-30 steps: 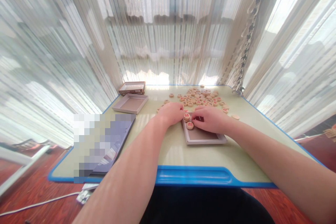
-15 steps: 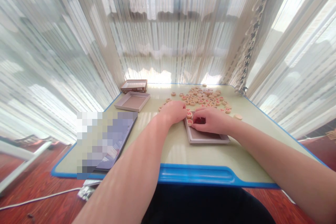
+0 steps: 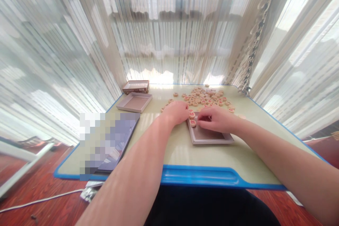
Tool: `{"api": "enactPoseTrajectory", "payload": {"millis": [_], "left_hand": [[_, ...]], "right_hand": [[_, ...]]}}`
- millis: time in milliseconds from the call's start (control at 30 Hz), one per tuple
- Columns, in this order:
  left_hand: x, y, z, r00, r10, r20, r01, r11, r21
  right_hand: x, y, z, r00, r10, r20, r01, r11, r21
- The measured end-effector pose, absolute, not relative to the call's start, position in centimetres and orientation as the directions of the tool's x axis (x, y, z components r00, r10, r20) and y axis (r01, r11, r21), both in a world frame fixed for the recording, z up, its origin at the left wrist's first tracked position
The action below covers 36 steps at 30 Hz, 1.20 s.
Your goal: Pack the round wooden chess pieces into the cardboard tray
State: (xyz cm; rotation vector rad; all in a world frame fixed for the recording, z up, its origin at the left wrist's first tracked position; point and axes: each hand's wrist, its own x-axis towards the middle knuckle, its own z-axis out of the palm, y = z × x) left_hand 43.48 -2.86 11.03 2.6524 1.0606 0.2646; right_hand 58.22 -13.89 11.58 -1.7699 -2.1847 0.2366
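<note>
A shallow cardboard box tray (image 3: 212, 141) lies on the table in front of me. Along its left side sit round wooden xiangqi pieces with red characters, among them one piece (image 3: 192, 115) and a nearer piece (image 3: 193, 123). My left hand (image 3: 176, 110) is closed at the tray's upper left corner; its fingertips are hidden, and what they grip cannot be made out. Over the tray hovers my right hand (image 3: 215, 118), thumb and fingers curved with a gap between them. Nothing shows in it, and its fingertips are just right of the nearer piece.
Loose wooden pieces (image 3: 202, 96) are heaped behind the tray, a few (image 3: 175, 94) lying farther left. A second shallow tray (image 3: 135, 102) and a stacked box (image 3: 136, 86) stand at the back left. A dark tablet-like slab (image 3: 124, 137), partly pixelated, lies left. The table (image 3: 201, 176) has a blue rim.
My right hand has come off the nearer red piece, which now lies by itself in the tray, and has shifted slightly right. My left hand stays at the tray's corner.
</note>
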Motion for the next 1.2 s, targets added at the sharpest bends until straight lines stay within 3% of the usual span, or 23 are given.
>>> {"api": "enactPoseTrajectory", "payload": {"millis": [167,333,533,767,933,1200], "left_hand": [[43.3,-2.9,11.3,0.627,0.745,0.229,0.668,-0.665,0.335],[43.3,-2.8,10.9,0.724,0.621,0.299,0.528,-0.779,0.339],[43.2,-2.5,10.7,0.696,0.664,0.274,0.603,-0.747,0.280],[43.3,-2.3,10.3,0.658,0.689,0.305,0.660,-0.722,0.206],[43.2,-1.9,10.0,0.509,0.798,0.324,0.762,-0.592,0.262],[43.5,-1.0,9.4,0.561,0.798,0.222,0.692,-0.599,0.403]], "right_hand": [[60.1,-13.3,11.7,0.053,0.952,0.302,0.919,0.073,-0.388],[61.5,-12.6,11.5,0.087,0.905,0.415,0.950,0.049,-0.307],[60.7,-13.0,11.7,-0.087,0.937,0.338,0.951,0.180,-0.252],[60.7,-13.0,11.4,-0.199,0.946,0.256,0.920,0.271,-0.285],[60.9,-12.9,11.4,-0.109,0.961,0.254,0.955,0.172,-0.241],[61.5,-12.7,11.0,-0.126,0.976,0.180,0.949,0.171,-0.265]]}}
